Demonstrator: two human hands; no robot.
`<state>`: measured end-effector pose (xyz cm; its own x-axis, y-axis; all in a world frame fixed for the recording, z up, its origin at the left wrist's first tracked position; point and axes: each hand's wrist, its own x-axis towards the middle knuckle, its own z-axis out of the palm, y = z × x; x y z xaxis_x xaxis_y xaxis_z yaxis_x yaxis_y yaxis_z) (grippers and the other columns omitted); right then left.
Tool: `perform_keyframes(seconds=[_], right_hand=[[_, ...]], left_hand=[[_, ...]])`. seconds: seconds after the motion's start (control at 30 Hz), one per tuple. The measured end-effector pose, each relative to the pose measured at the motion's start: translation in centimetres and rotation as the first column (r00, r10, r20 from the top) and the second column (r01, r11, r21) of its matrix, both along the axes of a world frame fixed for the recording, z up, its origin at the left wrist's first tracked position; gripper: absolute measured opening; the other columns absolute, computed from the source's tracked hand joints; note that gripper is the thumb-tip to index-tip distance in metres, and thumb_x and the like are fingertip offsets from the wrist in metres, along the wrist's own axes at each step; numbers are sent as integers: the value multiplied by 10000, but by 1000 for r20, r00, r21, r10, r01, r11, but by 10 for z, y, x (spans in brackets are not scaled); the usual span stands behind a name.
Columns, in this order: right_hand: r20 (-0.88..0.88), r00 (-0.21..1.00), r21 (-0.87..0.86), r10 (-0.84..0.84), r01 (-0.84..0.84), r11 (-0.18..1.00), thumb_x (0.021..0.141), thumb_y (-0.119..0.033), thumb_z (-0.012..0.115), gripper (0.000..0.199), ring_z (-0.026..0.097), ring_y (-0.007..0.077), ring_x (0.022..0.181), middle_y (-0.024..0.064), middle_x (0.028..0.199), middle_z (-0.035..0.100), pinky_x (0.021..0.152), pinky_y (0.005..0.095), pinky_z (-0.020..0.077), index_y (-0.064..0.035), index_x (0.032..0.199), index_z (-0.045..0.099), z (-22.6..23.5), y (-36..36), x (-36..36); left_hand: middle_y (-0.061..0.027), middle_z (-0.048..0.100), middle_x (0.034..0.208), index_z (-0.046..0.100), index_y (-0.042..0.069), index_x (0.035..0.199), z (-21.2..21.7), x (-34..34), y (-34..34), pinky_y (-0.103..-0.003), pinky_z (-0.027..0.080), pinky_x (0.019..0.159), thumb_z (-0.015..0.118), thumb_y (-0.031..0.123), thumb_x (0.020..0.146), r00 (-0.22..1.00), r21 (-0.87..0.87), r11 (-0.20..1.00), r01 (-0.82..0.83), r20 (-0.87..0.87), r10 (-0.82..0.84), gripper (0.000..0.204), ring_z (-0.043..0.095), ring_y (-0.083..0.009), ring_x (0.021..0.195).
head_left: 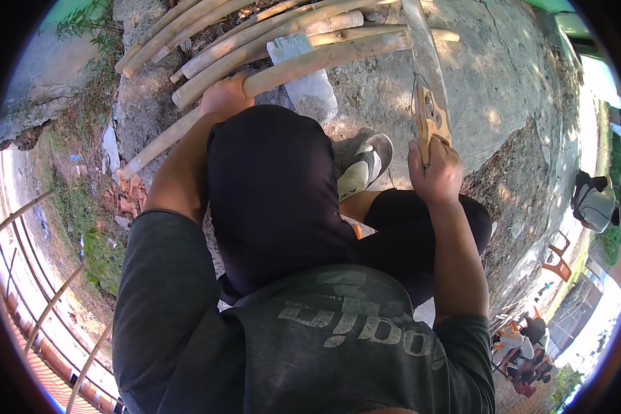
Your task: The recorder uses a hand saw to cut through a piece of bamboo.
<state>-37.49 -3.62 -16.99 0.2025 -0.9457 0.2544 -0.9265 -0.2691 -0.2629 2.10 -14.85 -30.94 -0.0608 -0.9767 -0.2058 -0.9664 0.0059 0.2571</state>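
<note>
My left hand (225, 98) is closed around a long bamboo pole (338, 55), beside my bent knee. The pole slants from the lower left up to the right and lies over a pale, rough block (312, 91). In my right hand (437, 172) is a handsaw (429, 52), gripped by its wooden handle. Its wide metal blade points away from me and passes by the pole's right end. I cannot tell whether the teeth touch the bamboo. My sandalled foot (375, 162) stands on the ground between the two hands.
Several more bamboo poles (255, 36) lie side by side at the far left. Broken reddish pieces (127, 196) and weeds are at the left. A person (593, 200) is at the far right, near a brown chair (559, 259); more people (524, 355) sit at the lower right.
</note>
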Motion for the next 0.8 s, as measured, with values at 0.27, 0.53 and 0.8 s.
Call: perform_keyframes(seconds=[0.27, 0.53, 0.8], right_hand=[[-139, 651, 294, -746, 747, 597, 960, -468, 491, 478, 690, 391, 824, 209, 847, 696, 756, 490, 527, -32, 969, 685, -11, -32, -69], [92, 467, 211, -880, 854, 475, 961, -547, 533, 622, 606, 249, 752, 155, 805, 650, 695, 433, 470, 37, 1096, 697, 37, 44, -197], [57, 401, 151, -914, 902, 405, 963, -541, 540, 663, 647, 311, 965, 243, 1095, 682, 862, 422, 500, 62, 1216, 646, -7, 140, -248]], left_hand=[[-181, 699, 1018, 626, 111, 1074, 15, -7, 0, -507, 530, 868, 631, 285, 780, 1000, 1, 1000, 19, -15, -19, 341, 664, -375, 995], [-168, 688, 1022, 615, 110, 1047, 14, 2, 7, -513, 524, 870, 621, 275, 789, 999, 79, 997, 17, -35, -14, 306, 661, -392, 973], [-195, 689, 1052, 625, 100, 1143, 63, 17, -21, -492, 543, 838, 654, 306, 775, 993, -54, 994, -92, -77, 88, 423, 664, -400, 965]])
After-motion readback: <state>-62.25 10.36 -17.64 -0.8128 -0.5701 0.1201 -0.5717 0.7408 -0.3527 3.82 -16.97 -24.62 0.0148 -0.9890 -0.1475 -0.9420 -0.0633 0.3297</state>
